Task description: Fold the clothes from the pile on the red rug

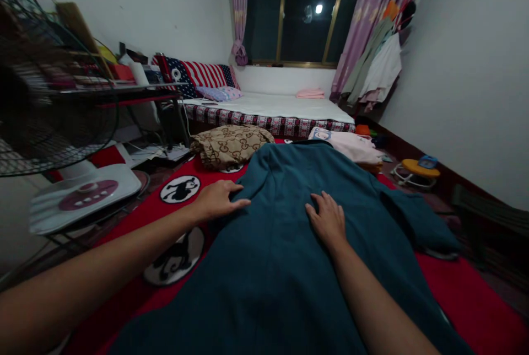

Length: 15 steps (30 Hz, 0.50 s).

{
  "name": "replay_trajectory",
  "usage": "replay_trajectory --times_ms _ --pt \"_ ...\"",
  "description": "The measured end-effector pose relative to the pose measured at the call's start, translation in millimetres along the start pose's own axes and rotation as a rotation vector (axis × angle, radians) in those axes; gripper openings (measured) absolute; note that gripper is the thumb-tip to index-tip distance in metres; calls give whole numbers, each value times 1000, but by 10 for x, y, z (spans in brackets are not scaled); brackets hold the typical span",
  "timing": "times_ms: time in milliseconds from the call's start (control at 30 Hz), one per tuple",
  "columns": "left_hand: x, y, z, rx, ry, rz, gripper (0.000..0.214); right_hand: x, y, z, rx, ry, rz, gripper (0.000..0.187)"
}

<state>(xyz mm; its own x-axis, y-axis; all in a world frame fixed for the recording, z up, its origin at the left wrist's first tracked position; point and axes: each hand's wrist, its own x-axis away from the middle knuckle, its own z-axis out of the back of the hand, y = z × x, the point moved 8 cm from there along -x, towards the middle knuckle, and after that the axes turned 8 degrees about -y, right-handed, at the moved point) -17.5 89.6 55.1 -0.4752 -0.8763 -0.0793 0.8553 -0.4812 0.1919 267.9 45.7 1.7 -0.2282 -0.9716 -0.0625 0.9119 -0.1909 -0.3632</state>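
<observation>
A dark teal short-sleeved garment (285,250), perhaps a dress or long shirt, lies spread out in front of me with its dark collar (314,143) at the far end. My left hand (219,199) is at the garment's left edge, thumb and fingers apart, its fingertips by the cloth. Flat on the middle of the garment rests my right hand (328,218), fingers stretched out. The right sleeve (421,220) reaches out to the side; the left sleeve is mostly hidden near my left hand.
Beneath the garment is a red cloth (144,222) with black-and-white round patches. Brown patterned fabric (231,145) and folded light clothes (347,145) lie beyond. A fan (86,189) stands at left, a yellow stool (417,167) at right, a bed (273,104) at the back.
</observation>
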Motion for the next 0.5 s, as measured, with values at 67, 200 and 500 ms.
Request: replay_trajectory --times_ms 67,200,500 --pt "100 78 -104 -77 -46 28 54 1 5 6 -11 21 13 46" --pt "-29 -236 -21 105 -67 193 23 -1 27 6 -55 41 17 43" --pt "-488 -1213 782 129 169 538 27 3 16 31 -103 49 25 44"
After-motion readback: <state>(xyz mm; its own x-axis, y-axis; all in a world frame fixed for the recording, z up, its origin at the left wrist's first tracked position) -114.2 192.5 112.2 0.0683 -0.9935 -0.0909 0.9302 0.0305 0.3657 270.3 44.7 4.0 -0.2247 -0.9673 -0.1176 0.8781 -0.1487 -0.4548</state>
